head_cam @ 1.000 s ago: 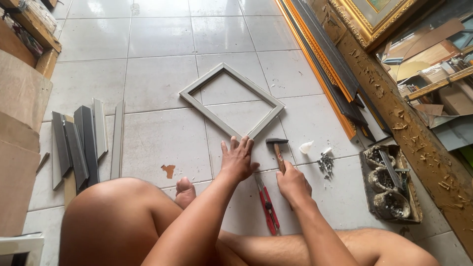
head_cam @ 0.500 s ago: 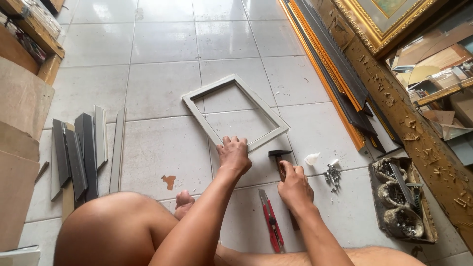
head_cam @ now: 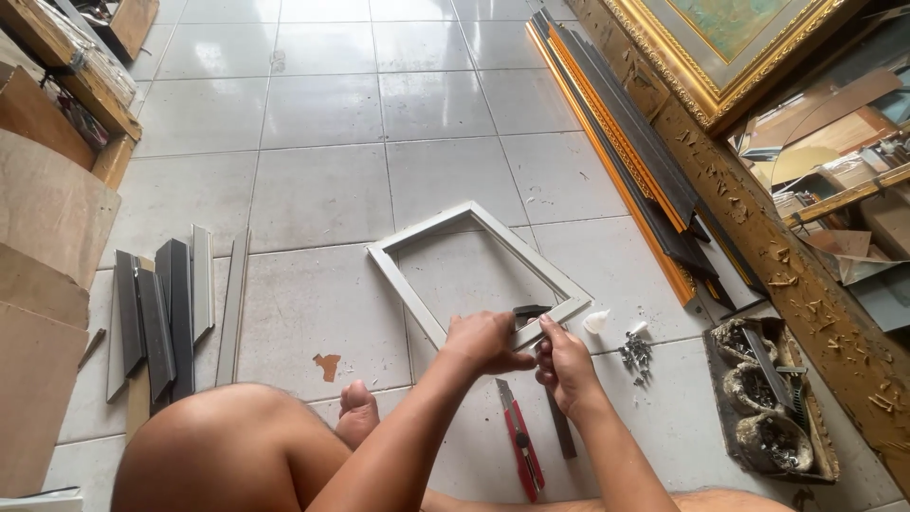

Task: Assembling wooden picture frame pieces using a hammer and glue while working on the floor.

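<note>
Brown cardboard sheets lean in a stack at the left edge, flat and unprinted as far as can be seen. A small white squeeze bottle lies on the floor just right of the frame corner; any label on it is too small to tell.

At lower right a dark tray sits on the floor, holding crusted round pots and a dark flat tool laid across them. A loose heap of small metal nails lies between the bottle and the tray.

The grey frame, a rectangle of four moulding lengths, lies flat on the floor in front of the person. The left hand is closed over its near right corner. The right hand is closed around the handle of a hammer, whose dark head rests at that same corner, just beside the left hand. A red utility knife lies on the floor between the forearms.

The floor is pale grey glazed tile. Cut grey and dark moulding pieces lie side by side at left. Long orange and black moulding lengths run along the right, beside a gilded picture frame.
</note>
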